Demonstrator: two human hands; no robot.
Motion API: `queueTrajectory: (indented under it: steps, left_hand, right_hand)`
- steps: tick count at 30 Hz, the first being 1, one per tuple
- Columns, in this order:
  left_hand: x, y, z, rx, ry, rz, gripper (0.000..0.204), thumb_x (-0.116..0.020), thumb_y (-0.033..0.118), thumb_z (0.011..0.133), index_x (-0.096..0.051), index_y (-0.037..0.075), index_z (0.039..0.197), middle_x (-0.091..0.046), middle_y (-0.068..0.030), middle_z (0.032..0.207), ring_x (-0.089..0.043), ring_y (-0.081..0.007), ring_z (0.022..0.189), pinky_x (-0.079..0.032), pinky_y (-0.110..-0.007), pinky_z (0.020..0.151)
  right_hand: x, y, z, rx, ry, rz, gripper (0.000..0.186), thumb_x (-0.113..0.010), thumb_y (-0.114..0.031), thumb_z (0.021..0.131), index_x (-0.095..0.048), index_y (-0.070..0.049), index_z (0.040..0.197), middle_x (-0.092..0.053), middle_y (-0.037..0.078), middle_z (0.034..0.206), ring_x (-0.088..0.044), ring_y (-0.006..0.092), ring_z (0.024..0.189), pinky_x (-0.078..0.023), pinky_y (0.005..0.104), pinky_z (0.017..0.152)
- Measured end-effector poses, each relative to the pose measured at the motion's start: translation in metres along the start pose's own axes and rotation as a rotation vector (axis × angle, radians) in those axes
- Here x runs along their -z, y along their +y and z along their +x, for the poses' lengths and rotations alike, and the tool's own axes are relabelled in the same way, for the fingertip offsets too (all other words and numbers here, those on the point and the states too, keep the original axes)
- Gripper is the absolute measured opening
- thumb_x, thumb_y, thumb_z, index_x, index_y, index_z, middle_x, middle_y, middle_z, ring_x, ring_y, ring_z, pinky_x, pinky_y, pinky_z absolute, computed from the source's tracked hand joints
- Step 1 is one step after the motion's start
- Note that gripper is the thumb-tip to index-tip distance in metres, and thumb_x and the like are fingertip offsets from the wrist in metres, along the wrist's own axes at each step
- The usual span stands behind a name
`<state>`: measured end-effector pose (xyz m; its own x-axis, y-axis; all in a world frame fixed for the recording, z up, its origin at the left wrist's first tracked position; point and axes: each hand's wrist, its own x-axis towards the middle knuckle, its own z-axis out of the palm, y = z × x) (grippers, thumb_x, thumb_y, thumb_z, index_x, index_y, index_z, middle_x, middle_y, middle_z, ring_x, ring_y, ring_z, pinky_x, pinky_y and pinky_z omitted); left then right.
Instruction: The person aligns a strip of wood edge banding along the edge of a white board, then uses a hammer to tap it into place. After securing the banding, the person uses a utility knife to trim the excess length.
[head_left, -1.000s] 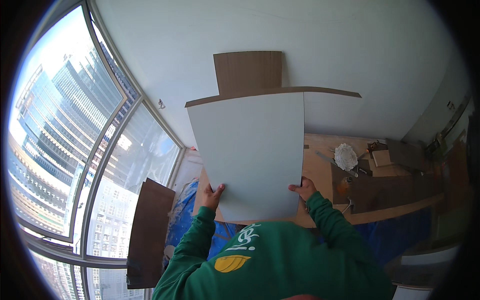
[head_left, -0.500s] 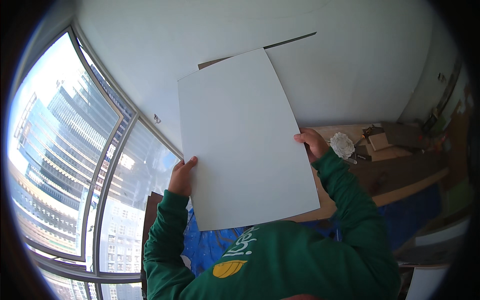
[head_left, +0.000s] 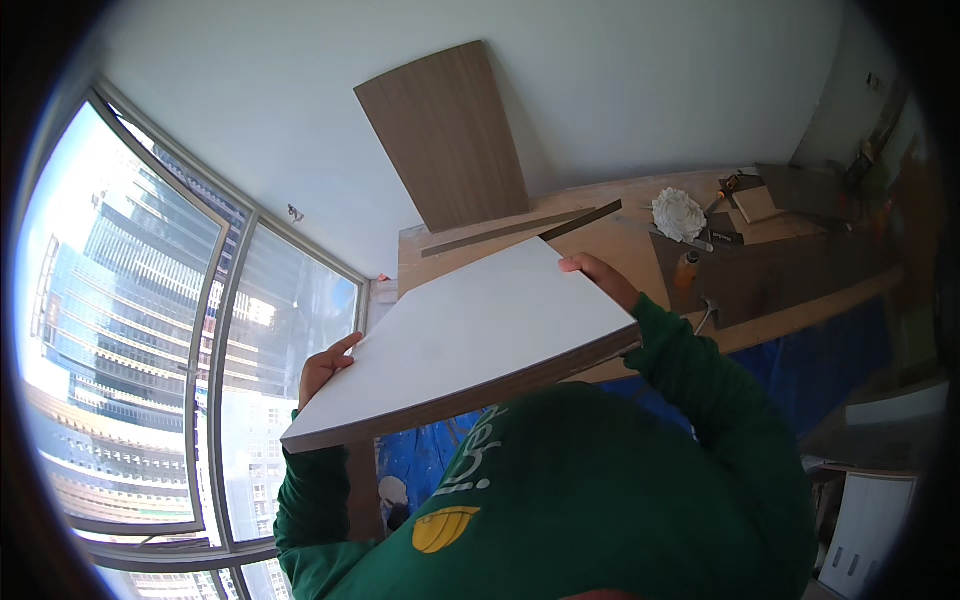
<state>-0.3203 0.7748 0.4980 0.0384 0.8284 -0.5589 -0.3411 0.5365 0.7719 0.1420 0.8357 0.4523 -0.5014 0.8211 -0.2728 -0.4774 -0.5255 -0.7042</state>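
Note:
A large white-faced panel (head_left: pixel 450 340) lies slanted between my hands, its near edge (head_left: pixel 480 390) brown wood grain. My left hand (head_left: pixel 325 368) grips the left side, thumb on top and the other fingers partly hidden. On the right side, my right hand (head_left: pixel 605 280) holds the panel near its far corner, thumb on the white face. A dark narrow strip (head_left: pixel 585 220) sticks out past that corner; whether it is joined to the panel I cannot tell. Behind, a brown wood-grain board (head_left: pixel 445 140) leans on the wall.
The wooden worktable (head_left: pixel 630 250) carries a thin brown strip (head_left: pixel 500 232), a white ruffled object (head_left: pixel 679 215), an orange bottle (head_left: pixel 687 268), a hammer (head_left: pixel 707 312) and dark boards (head_left: pixel 810 195). Blue sheeting (head_left: pixel 800 365) spreads below. Windows (head_left: pixel 290 330) stand on the left.
The panel has come down and tipped from near upright to flatter, its near edge now showing. Both hands moved with it, uncovering the leaning board and more of the table.

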Motion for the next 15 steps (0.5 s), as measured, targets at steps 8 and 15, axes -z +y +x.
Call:
queueTrajectory:
  steps: [8, 15]
  left_hand:
    - [0.024, -0.034, 0.008, 0.095, -0.072, -0.044, 0.06, -0.048, 0.01, 0.088, -0.049, -0.011, 0.144, -0.067, -0.029, 0.128, -0.072, -0.0334, 0.108, -0.056, -0.039, 0.102]
    - [0.042, -0.043, 0.019, 0.073, 0.029, 0.113, 0.049, -0.046, 0.013, 0.093, -0.06, -0.012, 0.133, -0.069, -0.0285, 0.125, -0.072, -0.033, 0.107, -0.056, -0.038, 0.102]
  right_hand:
    - [0.019, 0.059, 0.0, -0.177, 0.115, 0.148, 0.041, -0.062, -0.044, 0.094, -0.057, -0.011, 0.119, -0.066, 0.008, 0.103, -0.065, 0.0232, 0.096, -0.055, 0.0444, 0.075]
    - [0.036, 0.096, 0.021, -0.331, 0.1, 0.253, 0.04, -0.061, -0.047, 0.095, -0.057, -0.012, 0.116, -0.066, 0.01, 0.093, -0.066, 0.0266, 0.082, -0.055, 0.0455, 0.07]
